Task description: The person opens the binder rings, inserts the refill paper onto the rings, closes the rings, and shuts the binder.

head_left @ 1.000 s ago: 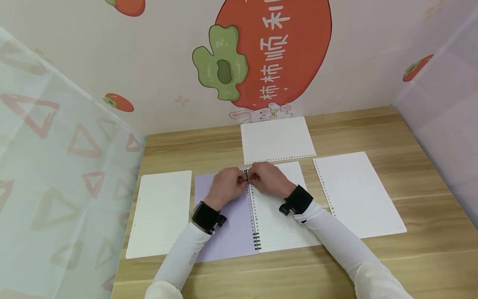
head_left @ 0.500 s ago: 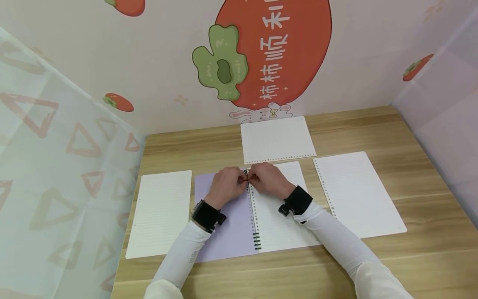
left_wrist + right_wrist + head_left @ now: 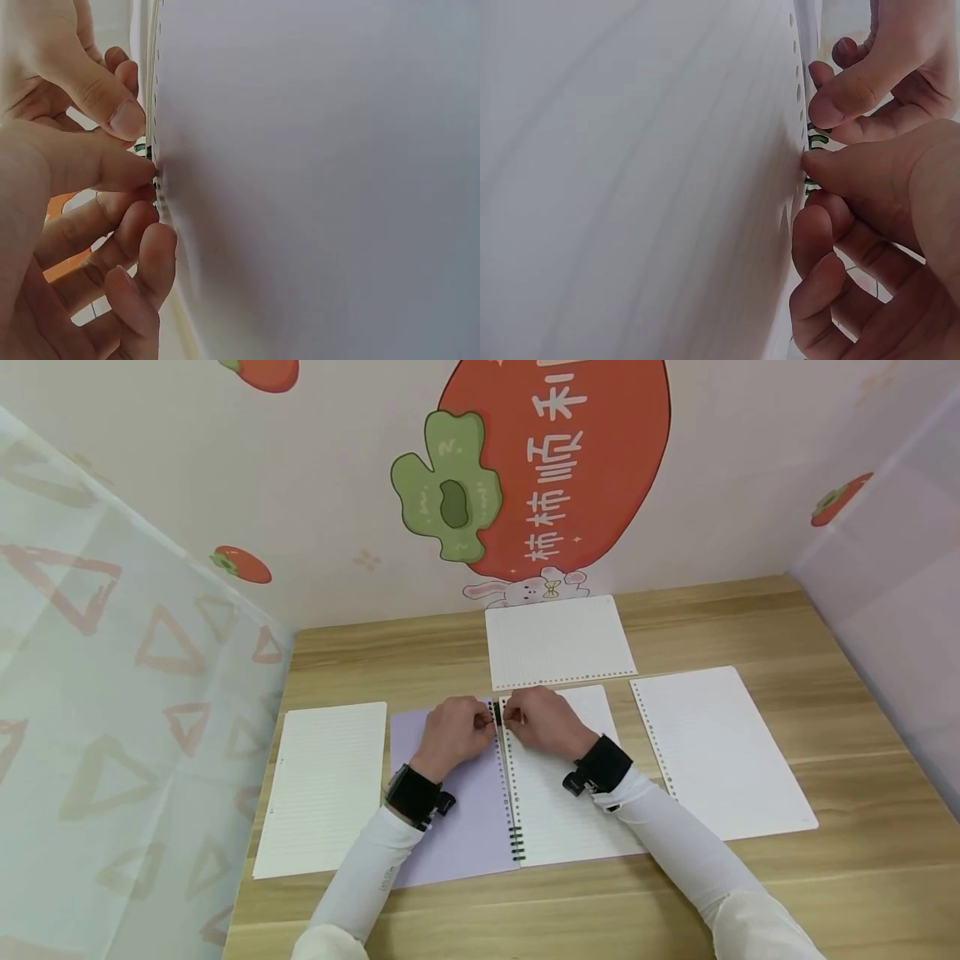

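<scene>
A purple cover [image 3: 457,818] and a stack of white lined, hole-punched paper [image 3: 573,802] lie side by side. At the top of the seam between them, my left hand [image 3: 456,731] and right hand [image 3: 549,724] pinch a short strip of green binding rings [image 3: 497,713] with thumbs and fingertips. Up close in the right wrist view, the green rings [image 3: 819,139] show beside the punched holes. Fingers hide much of the strip in the left wrist view. A second set of green rings [image 3: 517,843] sits at the seam's bottom end, apart from both hands.
Lined paper [image 3: 322,793] lies left of the cover. Another hole-punched sheet [image 3: 723,752] is to the right, and one more [image 3: 560,642] lies sideways at the back by the patterned wall [image 3: 337,485]. All rest on a wood-grain table [image 3: 847,760].
The right hand's fingertips have shifted slightly right, away from the left hand's. More of the green strip shows between them. The papers stay in place; the head view has tilted slightly.
</scene>
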Motion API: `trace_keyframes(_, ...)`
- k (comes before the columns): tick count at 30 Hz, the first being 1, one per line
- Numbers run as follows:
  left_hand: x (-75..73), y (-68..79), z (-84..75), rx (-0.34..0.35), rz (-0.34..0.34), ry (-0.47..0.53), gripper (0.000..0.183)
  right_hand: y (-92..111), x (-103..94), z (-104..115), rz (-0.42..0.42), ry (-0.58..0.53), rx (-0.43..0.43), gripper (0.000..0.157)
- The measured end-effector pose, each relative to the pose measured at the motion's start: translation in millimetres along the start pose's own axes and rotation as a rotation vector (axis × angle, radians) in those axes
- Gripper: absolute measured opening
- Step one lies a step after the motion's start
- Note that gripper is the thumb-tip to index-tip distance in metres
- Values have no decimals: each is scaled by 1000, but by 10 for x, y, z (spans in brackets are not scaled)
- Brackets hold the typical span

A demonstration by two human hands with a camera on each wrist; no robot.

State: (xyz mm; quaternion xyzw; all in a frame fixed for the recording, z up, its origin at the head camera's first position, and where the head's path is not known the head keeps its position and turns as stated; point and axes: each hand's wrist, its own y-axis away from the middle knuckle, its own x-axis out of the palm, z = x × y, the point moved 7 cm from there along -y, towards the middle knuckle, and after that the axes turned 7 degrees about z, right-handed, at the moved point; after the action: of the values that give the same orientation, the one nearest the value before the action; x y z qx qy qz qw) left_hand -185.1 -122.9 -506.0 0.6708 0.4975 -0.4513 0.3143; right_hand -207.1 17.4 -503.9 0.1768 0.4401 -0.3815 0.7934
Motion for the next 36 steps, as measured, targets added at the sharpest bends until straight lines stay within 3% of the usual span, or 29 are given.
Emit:
trace_keyframes(9,29,7,50,-89,71,65,8,19,9,-37,29,-61,52,11)
trace_keyframes(15,3,65,54,-113,79,77,7,112,-51,-52,23,-95,64,10)
trace_keyframes(21,-44,361,-53,-89,124,135,9,376,-76,51,66,-130,51,15)
trace_keyframes(28,-33,750,-323,9,199,202,6,756,9,279,161,-171,-15,14)
trace_keyframes(36,73,978,-569,66,273,249,5,1018,123,488,240,-194,-65,13)
